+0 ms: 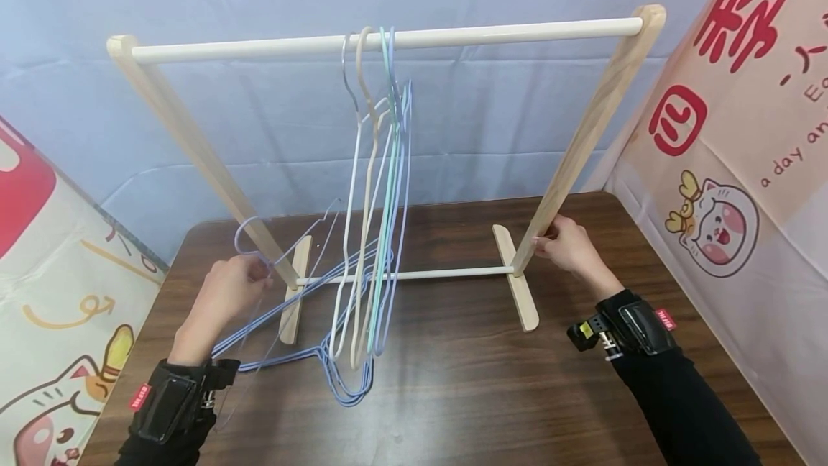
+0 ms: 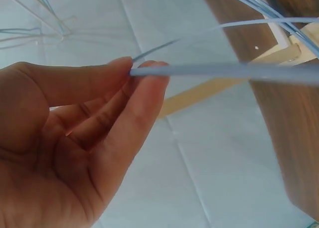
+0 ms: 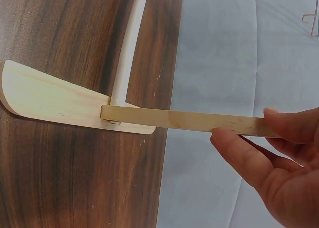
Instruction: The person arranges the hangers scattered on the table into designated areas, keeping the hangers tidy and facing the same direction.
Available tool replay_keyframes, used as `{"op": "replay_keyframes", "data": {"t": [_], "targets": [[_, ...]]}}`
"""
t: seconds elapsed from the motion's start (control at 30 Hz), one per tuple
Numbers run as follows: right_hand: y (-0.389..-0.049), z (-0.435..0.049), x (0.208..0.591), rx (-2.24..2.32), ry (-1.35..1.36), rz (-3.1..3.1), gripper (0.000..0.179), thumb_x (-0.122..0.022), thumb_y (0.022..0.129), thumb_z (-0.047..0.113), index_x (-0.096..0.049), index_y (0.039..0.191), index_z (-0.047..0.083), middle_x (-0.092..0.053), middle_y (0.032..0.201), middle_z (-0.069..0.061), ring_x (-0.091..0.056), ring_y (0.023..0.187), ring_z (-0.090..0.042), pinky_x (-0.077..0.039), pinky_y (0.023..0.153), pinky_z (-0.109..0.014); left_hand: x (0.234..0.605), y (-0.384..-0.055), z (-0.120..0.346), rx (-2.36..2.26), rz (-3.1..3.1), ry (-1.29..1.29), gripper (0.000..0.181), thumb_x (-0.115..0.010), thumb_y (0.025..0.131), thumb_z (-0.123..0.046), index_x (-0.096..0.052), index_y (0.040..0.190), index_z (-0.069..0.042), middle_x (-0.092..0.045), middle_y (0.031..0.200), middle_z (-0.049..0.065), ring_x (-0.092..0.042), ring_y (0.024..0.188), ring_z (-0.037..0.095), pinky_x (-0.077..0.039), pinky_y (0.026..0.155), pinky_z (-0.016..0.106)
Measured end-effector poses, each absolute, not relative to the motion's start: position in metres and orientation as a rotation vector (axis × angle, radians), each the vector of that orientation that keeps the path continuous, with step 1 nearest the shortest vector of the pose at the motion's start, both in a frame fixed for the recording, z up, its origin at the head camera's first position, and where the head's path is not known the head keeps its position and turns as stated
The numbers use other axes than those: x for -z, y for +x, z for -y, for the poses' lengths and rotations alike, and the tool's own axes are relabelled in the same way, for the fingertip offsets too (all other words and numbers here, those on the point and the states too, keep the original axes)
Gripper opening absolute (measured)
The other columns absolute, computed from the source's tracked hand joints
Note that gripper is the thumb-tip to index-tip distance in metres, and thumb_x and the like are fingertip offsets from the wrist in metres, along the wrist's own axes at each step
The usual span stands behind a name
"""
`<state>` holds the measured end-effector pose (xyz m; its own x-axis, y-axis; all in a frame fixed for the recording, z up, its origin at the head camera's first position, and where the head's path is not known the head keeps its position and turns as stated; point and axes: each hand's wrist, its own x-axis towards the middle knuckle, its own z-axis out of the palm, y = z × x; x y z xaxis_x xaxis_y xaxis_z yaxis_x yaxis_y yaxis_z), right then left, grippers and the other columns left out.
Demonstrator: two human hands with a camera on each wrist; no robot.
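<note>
My left hand (image 1: 226,288) pinches a thin light-blue wire hanger (image 2: 224,72) between thumb and fingertips, beside the left post of a wooden clothes rack (image 1: 504,36). The hanger's hook shows just above the hand in the head view; the rest of its outline is faint there. On the other side, my right hand (image 1: 572,247) grips the rack's right post (image 3: 192,119) low down, thumb on one side and fingers on the other. Several white, cream, green and blue hangers (image 1: 358,164) hang bunched near the middle of the white top rail.
Several more blue hangers (image 1: 278,363) lie on the brown table (image 1: 446,394), partly behind the hanging ones. A white lower bar (image 1: 446,274) joins the rack's wooden feet (image 1: 525,300). Pale cloth (image 1: 491,128) stands behind, with printed sheets (image 1: 731,185) at the sides.
</note>
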<state>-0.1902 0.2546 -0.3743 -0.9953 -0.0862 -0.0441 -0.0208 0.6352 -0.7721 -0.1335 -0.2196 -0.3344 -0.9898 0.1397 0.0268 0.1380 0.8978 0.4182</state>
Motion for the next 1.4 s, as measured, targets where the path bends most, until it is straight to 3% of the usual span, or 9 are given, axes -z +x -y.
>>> {"op": "replay_keyframes", "data": {"t": [0.53,0.8,1.0,1.1,1.4], "targets": [[-0.189,-0.255,0.374,1.322,-0.072,-2.746,0.034,-0.051,0.090,-0.001,-0.042,0.119,-0.016,-0.052,0.102,-0.035,-0.056,0.097,-0.046,-0.051,0.075,-0.037,0.316,-0.130,0.206,-0.692,-3.115,0.326,0.006,-0.064,0.078,-0.005,-0.066,0.079,0.001,-0.066,0.073,0.011,-0.054,0.059,0.021,-0.041,0.054,0.037],[-0.190,-0.255,0.373,1.321,-0.076,-2.741,0.034,-0.051,0.090,-0.002,-0.042,0.119,-0.017,-0.052,0.102,-0.036,-0.057,0.096,-0.046,-0.050,0.075,-0.038,0.310,-0.130,0.201,-0.672,-3.163,0.389,0.008,-0.058,0.077,-0.001,-0.065,0.081,0.002,-0.066,0.072,0.012,-0.053,0.057,0.021,-0.041,0.051,0.036],[-0.190,-0.255,0.373,1.312,-0.076,-2.749,0.033,-0.050,0.090,-0.002,-0.042,0.118,-0.018,-0.052,0.101,-0.036,-0.057,0.095,-0.046,-0.050,0.076,-0.040,0.302,-0.130,0.196,-0.663,-3.179,0.394,0.014,-0.055,0.079,-0.001,-0.062,0.067,-0.002,-0.057,0.057,0.002,-0.043,0.050,0.018,-0.032,0.045,0.031],[-0.190,-0.255,0.373,1.318,-0.075,-2.745,0.033,-0.050,0.090,-0.003,-0.041,0.119,-0.018,-0.052,0.102,-0.036,-0.057,0.095,-0.046,-0.050,0.076,-0.041,0.297,-0.130,0.193,-0.652,-3.187,0.393,0.017,-0.055,0.079,-0.003,-0.061,0.063,-0.004,-0.055,0.055,0.001,-0.043,0.050,0.019,-0.033,0.045,0.033],[-0.191,-0.255,0.373,1.323,-0.078,-2.734,0.035,-0.050,0.090,-0.003,-0.040,0.121,-0.017,-0.051,0.103,-0.036,-0.056,0.097,-0.047,-0.051,0.074,-0.035,0.282,-0.129,0.190,-0.635,-3.180,0.431,0.007,-0.057,0.078,-0.003,-0.063,0.074,-0.002,-0.057,0.053,-0.002,-0.048,0.051,0.018,-0.038,0.049,0.034]]}}
